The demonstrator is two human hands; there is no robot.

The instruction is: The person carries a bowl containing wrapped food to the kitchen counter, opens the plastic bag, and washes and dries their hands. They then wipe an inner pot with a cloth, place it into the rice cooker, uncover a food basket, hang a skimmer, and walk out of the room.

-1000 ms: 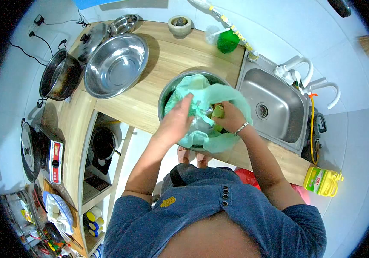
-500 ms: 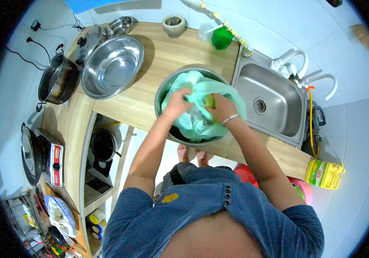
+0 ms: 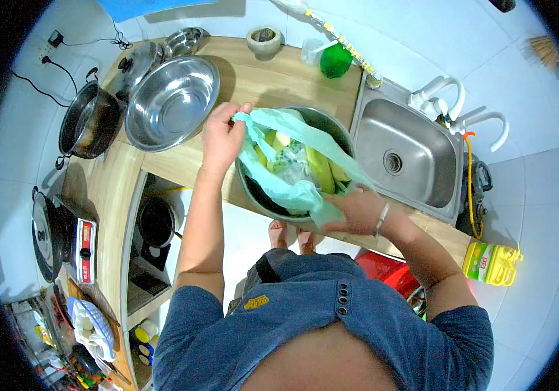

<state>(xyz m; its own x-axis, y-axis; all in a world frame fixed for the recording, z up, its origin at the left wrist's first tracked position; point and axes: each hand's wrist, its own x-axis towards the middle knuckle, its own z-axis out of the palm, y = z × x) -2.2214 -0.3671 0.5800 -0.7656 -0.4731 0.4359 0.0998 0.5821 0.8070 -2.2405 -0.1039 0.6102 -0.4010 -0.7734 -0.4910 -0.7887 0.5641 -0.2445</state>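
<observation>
"Where do you have the hands?"

"Through my head camera, I have the left hand (image 3: 223, 138) at ten o'clock of the metal basin (image 3: 335, 128), thumb and fingers pinched tight on the gathered edge of the green bag (image 3: 278, 185). I'd say it's up there to draw that side taut and clear of the contents."

"And the right?"

"The right hand (image 3: 359, 208) is at about four o'clock, beside the bag's near edge, fingers partly curled. It's blurred, so I can't tell how far they close or whether they grip the plastic. My read is that it steadies the side opposite my left, so the mouth gapes between them."

"What's inside?"

"Pale green pieces (image 3: 319, 171), mostly toward one to three o'clock, around a clear-wrapped bundle (image 3: 292, 161) in the middle. The bag sits in the basin, whose wall probably stops everything spreading over the counter (image 3: 299, 75)."

"Anything close by?"

"The sink (image 3: 416, 133) lies just beyond the basin at two o'clock, and a wide steel bowl (image 3: 172, 101) stands at ten, past my left hand."
</observation>
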